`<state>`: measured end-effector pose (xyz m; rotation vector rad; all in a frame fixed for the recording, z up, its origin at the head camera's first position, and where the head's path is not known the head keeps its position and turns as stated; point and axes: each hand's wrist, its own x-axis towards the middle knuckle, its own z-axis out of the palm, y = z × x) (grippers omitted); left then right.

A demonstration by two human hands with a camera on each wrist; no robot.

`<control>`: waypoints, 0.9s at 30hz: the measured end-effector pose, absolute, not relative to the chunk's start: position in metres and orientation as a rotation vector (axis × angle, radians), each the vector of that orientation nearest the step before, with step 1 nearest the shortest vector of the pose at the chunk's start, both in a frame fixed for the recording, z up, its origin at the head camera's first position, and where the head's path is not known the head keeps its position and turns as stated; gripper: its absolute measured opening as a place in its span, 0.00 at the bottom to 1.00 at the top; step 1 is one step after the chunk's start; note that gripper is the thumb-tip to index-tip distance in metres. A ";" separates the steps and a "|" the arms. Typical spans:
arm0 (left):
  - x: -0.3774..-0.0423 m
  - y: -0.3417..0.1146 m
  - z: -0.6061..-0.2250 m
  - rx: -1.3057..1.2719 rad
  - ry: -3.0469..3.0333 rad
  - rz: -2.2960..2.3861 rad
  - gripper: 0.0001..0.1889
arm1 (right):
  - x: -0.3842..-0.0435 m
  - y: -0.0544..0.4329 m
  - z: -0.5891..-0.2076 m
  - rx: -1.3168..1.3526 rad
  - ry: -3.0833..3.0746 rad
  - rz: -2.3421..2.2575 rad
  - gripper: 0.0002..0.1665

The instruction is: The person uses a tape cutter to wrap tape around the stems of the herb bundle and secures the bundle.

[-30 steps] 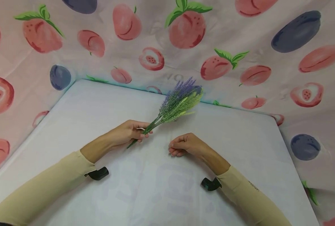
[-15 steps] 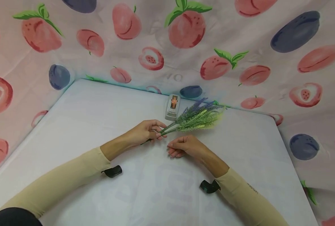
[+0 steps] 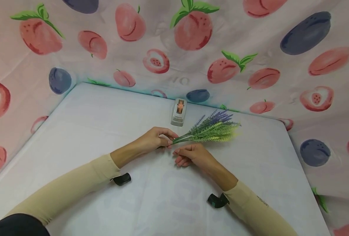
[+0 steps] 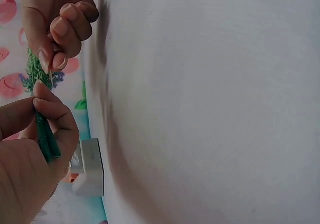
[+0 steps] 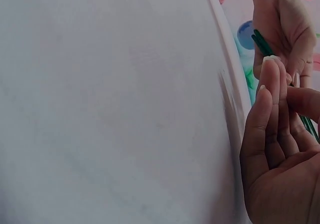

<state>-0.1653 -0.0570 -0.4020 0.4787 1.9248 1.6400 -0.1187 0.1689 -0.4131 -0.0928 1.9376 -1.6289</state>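
My left hand (image 3: 156,139) pinches the green stems (image 4: 46,141) of a bunch of artificial lavender (image 3: 214,127). Its purple and yellow-green heads point right, low over the white table. Just below and right of it, my right hand (image 3: 193,155) has thumb and forefinger brought together, the other fingers bent. At those fingertips a small pale strip (image 4: 51,75) shows in the left wrist view; it is too small to tell what it is. The right fingers are close to the stems, overlapping them in the right wrist view. A grey tape dispenser (image 3: 178,112) stands behind the left hand.
A white-covered table (image 3: 118,108) lies under both hands. A pink fruit-print cloth (image 3: 165,29) hangs along the back and sides. Small black wrist cameras (image 3: 122,179) stick out from the sleeves.
My left hand has carried the lavender right and lowered its heads, bringing the stems close to the right hand. The tape dispenser, earlier hidden behind the flowers, now shows. The right hand has barely moved.
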 end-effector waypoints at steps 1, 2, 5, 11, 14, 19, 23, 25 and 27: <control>-0.165 -0.057 -0.403 0.493 1.924 1.641 0.16 | -0.118 0.169 -0.414 -0.090 1.934 -1.644 0.20; -0.165 -0.057 -0.404 0.506 1.926 1.640 0.16 | -0.117 0.168 -0.414 -0.086 1.932 -1.655 0.20; -0.165 -0.057 -0.406 0.548 1.930 1.629 0.16 | -0.115 0.166 -0.415 -0.062 1.943 -1.684 0.22; -0.164 -0.056 -0.407 0.568 1.937 1.615 0.16 | -0.112 0.160 -0.415 0.016 2.020 -1.756 0.21; -0.165 -0.054 -0.407 0.574 1.939 1.612 0.17 | -0.111 0.157 -0.414 -0.001 2.143 -1.759 0.18; -0.166 -0.052 -0.407 0.518 1.891 1.653 0.19 | -0.111 0.152 -0.408 -0.214 2.647 -1.469 0.15; -0.167 -0.051 -0.404 0.463 1.872 1.669 0.21 | -0.114 0.149 -0.402 -0.367 3.020 -1.077 0.18; -0.167 -0.051 -0.403 0.451 1.871 1.668 0.22 | -0.115 0.149 -0.400 -0.410 3.110 -0.956 0.20; -0.168 -0.051 -0.402 0.441 1.874 1.665 0.22 | -0.117 0.148 -0.401 -0.425 3.180 -0.855 0.22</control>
